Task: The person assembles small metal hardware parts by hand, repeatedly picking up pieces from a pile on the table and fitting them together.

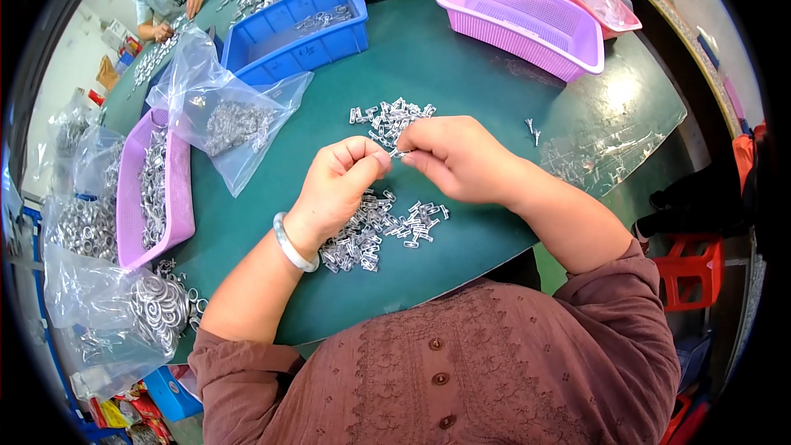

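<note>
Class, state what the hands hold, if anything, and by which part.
A small metal piece, held between left hand and right hand; the exact part gripped cannot be told.

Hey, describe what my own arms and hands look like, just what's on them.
Your left hand and right hand are ungloved. A pale, smooth, rounded bangle circles the left wrist. Plain brown sleeves end around the elbows.

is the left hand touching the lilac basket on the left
Apart: the head view shows a strip of green tabletop between the left hand and the lilac basket.
</note>
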Demonstrator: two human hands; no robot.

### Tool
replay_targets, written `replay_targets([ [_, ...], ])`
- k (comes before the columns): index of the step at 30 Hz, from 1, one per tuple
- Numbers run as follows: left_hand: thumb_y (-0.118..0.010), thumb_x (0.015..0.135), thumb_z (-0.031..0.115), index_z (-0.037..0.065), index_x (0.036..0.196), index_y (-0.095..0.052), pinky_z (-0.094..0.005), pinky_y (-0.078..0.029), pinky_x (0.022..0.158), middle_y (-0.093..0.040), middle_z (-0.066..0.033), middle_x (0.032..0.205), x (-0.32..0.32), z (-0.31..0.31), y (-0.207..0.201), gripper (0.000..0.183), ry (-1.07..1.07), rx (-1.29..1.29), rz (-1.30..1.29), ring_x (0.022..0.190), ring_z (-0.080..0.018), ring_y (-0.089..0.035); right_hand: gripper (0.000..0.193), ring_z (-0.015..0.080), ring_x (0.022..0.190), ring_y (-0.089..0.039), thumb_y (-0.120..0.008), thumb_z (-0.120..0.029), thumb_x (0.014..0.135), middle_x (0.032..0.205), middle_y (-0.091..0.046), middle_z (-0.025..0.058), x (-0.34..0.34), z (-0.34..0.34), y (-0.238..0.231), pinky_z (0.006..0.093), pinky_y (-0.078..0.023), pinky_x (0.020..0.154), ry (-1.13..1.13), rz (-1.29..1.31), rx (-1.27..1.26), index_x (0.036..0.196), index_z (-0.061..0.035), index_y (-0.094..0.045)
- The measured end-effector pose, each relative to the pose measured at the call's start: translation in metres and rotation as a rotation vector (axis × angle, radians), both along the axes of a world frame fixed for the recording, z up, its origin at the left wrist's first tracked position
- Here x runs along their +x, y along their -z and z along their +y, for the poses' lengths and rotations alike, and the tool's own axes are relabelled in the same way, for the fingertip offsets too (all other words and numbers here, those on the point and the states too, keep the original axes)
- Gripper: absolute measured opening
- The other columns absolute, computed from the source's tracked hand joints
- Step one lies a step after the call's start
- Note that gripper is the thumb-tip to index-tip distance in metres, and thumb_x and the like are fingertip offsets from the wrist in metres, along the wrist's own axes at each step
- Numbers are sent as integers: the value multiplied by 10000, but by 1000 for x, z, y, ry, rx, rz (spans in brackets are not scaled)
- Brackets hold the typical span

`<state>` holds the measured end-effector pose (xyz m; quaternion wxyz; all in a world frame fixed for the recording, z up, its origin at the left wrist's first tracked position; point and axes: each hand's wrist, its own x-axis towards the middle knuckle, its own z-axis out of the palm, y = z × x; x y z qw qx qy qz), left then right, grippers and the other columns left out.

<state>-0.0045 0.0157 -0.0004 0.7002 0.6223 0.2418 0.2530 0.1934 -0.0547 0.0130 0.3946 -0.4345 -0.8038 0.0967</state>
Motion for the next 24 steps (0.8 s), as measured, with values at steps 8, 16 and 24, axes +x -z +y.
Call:
replay_targets([
  [8,-600,927,135,13,911,-638,-253,-450,797,-641,-27,858,3,-4,2,129,-63,-30,-41,824,-95,-563,55,183,644,-555,-622,-46,865,734,-594,93,2,-1,0,305,-452,605,15,173,-273,900,-11,-598],
  [16,-580,941,128,17,881,-627,-222,-432,736,-618,-1,845,2,-3,2,135,-81,109,60,778,-58,-521,75,338,733,-607,-627,-71,817,774,-602,129,-1,0,2,419,-479,635,61,3,-11,855,-43,-570],
  [24,-564,936,102,5,853,-603,-196,-370,640,-578,23,813,0,0,-1,133,-76,372,64,711,-31,-442,85,344,725,-593,-626,-71,815,763,-589,120,0,0,3,430,-474,629,55,-87,148,848,-47,-551],
])
